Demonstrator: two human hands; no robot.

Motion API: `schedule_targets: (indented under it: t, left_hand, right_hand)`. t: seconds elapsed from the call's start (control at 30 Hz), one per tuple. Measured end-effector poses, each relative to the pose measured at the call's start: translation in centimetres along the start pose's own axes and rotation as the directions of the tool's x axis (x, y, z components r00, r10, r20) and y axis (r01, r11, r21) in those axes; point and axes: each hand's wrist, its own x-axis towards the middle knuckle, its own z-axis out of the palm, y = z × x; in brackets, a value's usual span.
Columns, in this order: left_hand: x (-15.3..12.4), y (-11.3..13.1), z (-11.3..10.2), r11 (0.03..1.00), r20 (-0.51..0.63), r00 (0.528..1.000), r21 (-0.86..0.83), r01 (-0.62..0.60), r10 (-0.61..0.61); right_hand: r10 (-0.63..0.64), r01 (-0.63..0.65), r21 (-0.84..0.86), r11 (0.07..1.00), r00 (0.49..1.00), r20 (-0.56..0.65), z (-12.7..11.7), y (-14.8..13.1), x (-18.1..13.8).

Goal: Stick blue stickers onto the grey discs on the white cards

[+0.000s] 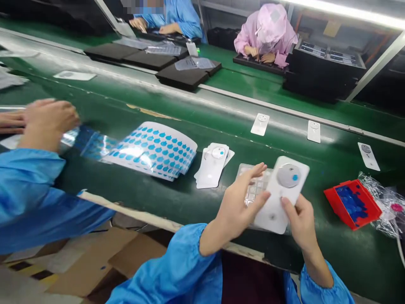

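Note:
My right hand [302,221] grips a white flat part [281,194] by its lower right edge; the part carries a grey disc with a small blue sticker. My left hand [240,202] rests against the part's left side with fingers stretched out. Both hands are over a clear blister sheet [253,179] on the green belt [221,126]. A small stack of the same white parts [211,166] lies just left of it, and sheets of blue stickers [152,150] lie farther left.
A co-worker's hand and blue sleeve [44,122] reach over the belt at left. A red tray [352,204] of blue bits and a clear bag sit at right. Three white parts ride the belt beyond. Two other people work at black trays across the line.

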Motion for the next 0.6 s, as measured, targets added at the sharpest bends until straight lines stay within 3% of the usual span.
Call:
schedule_targets:
  t: [0.07, 0.1, 0.2, 0.27, 0.37, 0.43, 0.6]
  left_hand:
    - [-0.2, -0.3, -0.7, 0.945, 0.087, 0.964, -0.192, 0.264, -0.252]
    - [-0.5, -0.3, -0.9, 0.911, 0.100, 0.939, -0.227, 0.343, -0.329]
    - [-1.3, -0.3, -1.1, 0.873, 0.007, 0.897, -0.228, 0.432, -0.442]
    - [-1.9, -0.3, -1.3, 0.865, 0.018, 0.891, -0.229, 0.446, -0.454]
    - [-2.6, -0.1, -1.5, 0.873, 0.089, 0.898, -0.214, 0.439, -0.430]
    - [-2.9, 0.1, -1.6, 0.890, 0.104, 0.909, -0.185, 0.417, -0.405]
    - [-3.4, 0.5, -1.5, 0.952, 0.051, 0.958, -0.110, 0.286, -0.282]
  right_hand:
    - [0.033, -0.029, -0.020, 0.999, 0.974, 0.222, 0.5, -0.4, -0.7]
    - [0.030, -0.008, -0.085, 0.996, 0.966, 0.258, 0.7, -0.7, -0.9]
    - [-0.167, 0.200, -0.375, 0.905, 0.979, 0.119, 0.9, -1.5, -0.6]
    - [-0.391, 0.358, -0.487, 0.797, 0.920, 0.035, 0.5, -2.2, -0.1]
    - [-0.588, 0.554, -0.510, 0.658, 0.801, 0.111, 0.0, -3.1, 0.6]
    - [-0.627, 0.620, -0.532, 0.577, 0.754, 0.198, -0.2, -3.6, 0.9]
    - [-0.628, 0.672, -0.579, 0.462, 0.709, 0.321, -0.1, -4.3, 0.9]
